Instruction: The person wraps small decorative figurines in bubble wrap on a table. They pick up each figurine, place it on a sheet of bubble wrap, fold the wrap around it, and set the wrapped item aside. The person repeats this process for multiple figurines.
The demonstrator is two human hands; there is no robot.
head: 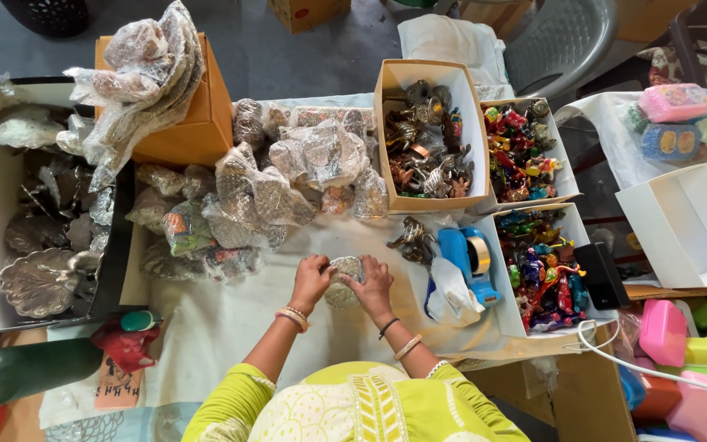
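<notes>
Both hands on one small silvery wrapped piece (344, 278), held just above the white cloth (222, 327) at table centre, close to the person's body. Left hand (312, 282) grips its left edge, right hand (374, 286) its right edge; fingers of both curled around it, thumbs on top. The piece sits squarely between the two palms, neither hand nearer. Its outline is roundish with no clear long axis; too small to tell more. Beyond the fingers, well apart, a pile of similar plastic-wrapped pieces (288, 176). To the right, near the right hand, a blue tape dispenser (468, 258) and a loose metal figure (409, 237). Further right, an open box of metal figures (427, 139) and two trays of coloured ones (542, 270). Far left, a dark tray of silver leaf dishes (42, 245). Room around the hands is free cloth; the rest of the table is crowded.
</notes>
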